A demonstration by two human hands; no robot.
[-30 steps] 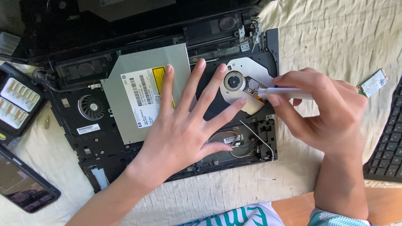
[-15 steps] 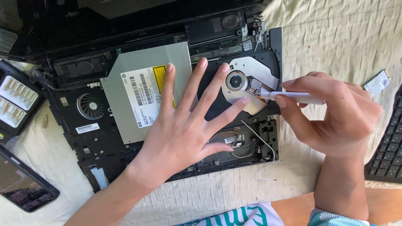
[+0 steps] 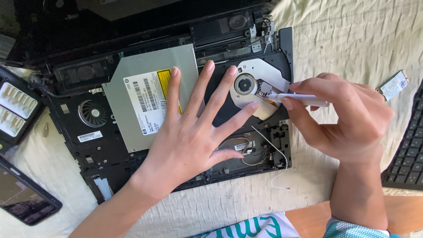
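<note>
From the head view we see a dismantled laptop base (image 3: 110, 145) on a cream cloth (image 3: 352, 39). Beyond our left wrist sit a cooling fan (image 3: 91, 113) and, farther out, a bit case (image 3: 15, 110) and a dark phone (image 3: 24, 198). Past our right hand lie a small circuit card (image 3: 393, 85) and a keyboard (image 3: 407, 154); a thin white wire (image 3: 275, 154) trails between the hands.

Our left hand (image 3: 189, 141) lies flat, fingers spread and released, pressing on the silver optical drive (image 3: 141, 97). Our right hand (image 3: 343, 119) pinches a white swab stick (image 3: 297, 98), its tip touching the lens area beside the drive spindle (image 3: 245, 84).
</note>
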